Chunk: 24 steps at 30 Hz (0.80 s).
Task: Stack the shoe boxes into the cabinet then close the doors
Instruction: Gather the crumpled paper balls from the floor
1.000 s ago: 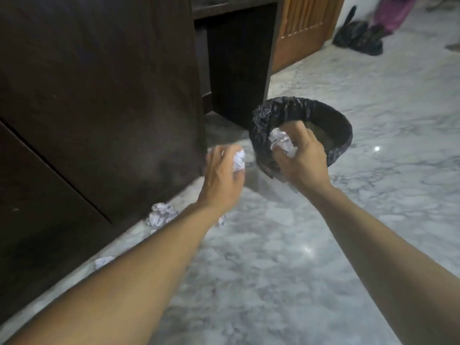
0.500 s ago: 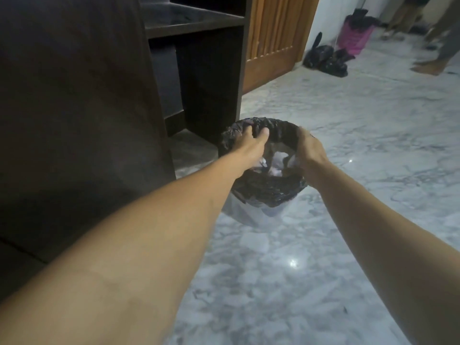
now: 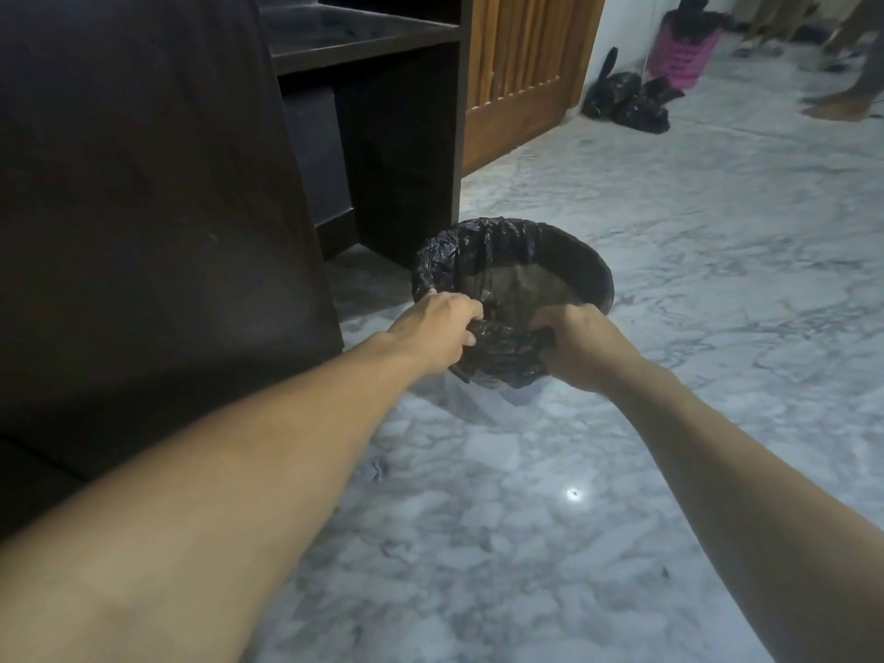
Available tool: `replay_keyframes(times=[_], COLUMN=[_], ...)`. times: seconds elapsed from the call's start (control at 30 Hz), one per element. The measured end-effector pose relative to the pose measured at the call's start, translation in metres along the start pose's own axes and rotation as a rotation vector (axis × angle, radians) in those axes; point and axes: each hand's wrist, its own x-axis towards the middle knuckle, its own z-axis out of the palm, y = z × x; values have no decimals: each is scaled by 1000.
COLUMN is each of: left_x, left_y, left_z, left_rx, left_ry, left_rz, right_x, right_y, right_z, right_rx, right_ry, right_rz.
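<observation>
Marble floor (image 3: 669,327), grey-white, with a dark wooden cabinet (image 3: 143,208) on the left — its open shelf bay beside a brown slatted door (image 3: 521,64). No shoe boxes show anywhere. Round bin (image 3: 514,299) lined with a black bag (image 3: 502,356) sits on the floor just beside the cabinet's corner. Left hand (image 3: 437,330) and right hand (image 3: 581,346) both pinch the bag's near rim, fingers curled tight into the plastic. Half a second ago the hands reached into the bin over white crumpled paper — now that paper is out of sight and the near liner is bunched up between the hands. Far right: pink basket (image 3: 681,52), black bags (image 3: 626,100), someone's bare foot (image 3: 842,105).
</observation>
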Motion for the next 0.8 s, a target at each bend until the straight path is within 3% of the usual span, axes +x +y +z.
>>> replay_keyframes(times=[0.27, 0.63, 0.8], left_x=[-62, -175, -225], left_y=[-15, -26, -52], left_z=[-9, -35, -75], left_rx=[44, 89, 209], left_ry=[-68, -200, -151], left_rz=[93, 90, -39], right_x=[-52, -113, -113], right_y=[-35, -121, -172], right_z=[10, -7, -14], right_rx=[-136, -229, -182], right_ry=[2, -289, -134], right_rz=[-166, -249, -268])
